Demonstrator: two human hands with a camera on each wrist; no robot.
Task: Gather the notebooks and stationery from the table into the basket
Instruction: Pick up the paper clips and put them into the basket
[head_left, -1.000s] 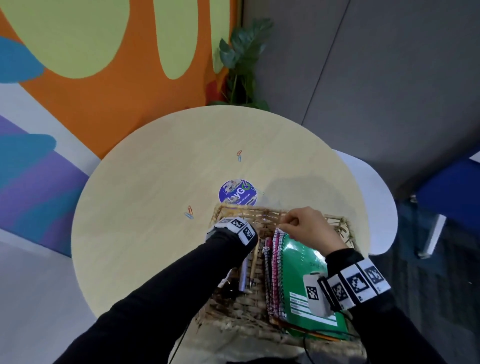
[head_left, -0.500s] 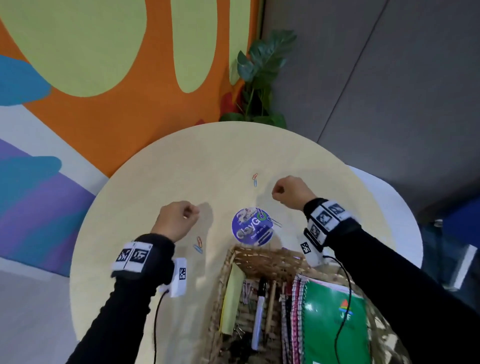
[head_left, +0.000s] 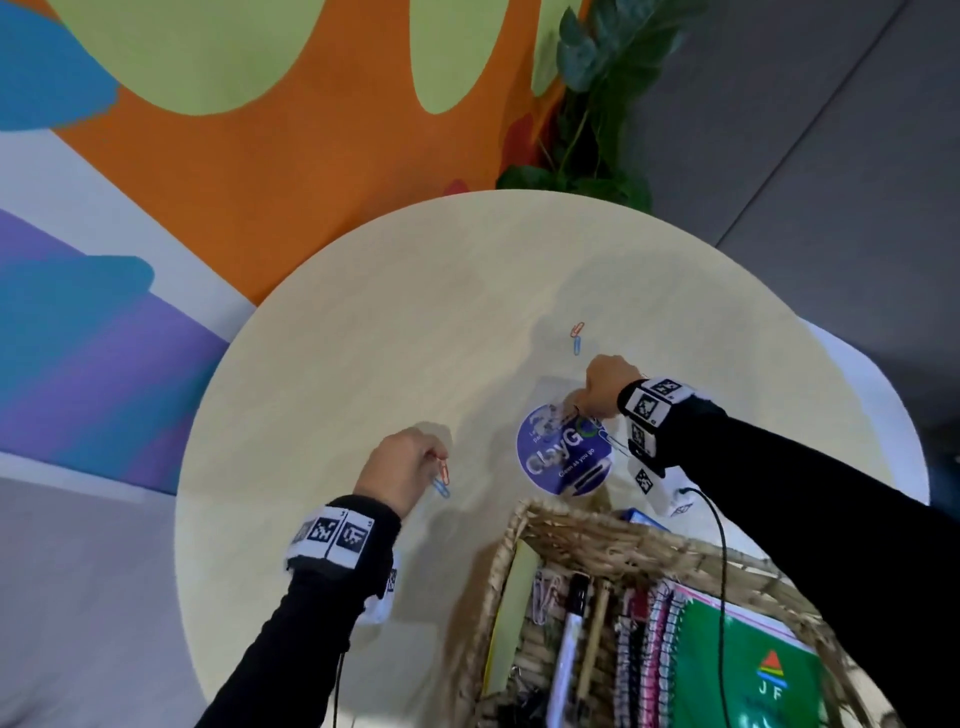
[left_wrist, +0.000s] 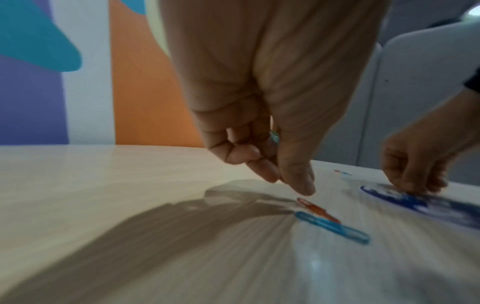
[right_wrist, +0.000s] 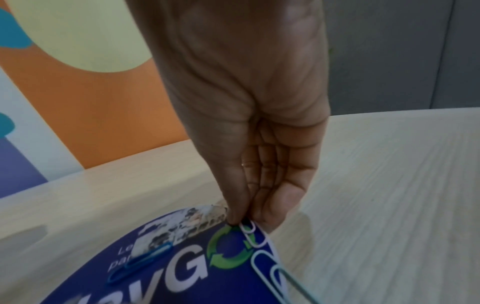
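The left hand reaches fingers-down over a red paper clip and a blue paper clip lying flat on the table, fingertips just above, gripping nothing that shows. The right hand pinches a white paper clip on the round blue sticker. Flat, thin clips may skid away or slip before reaching the wicker basket. Two more clips lie farther off

Both hands reach paper clips beyond the basket.
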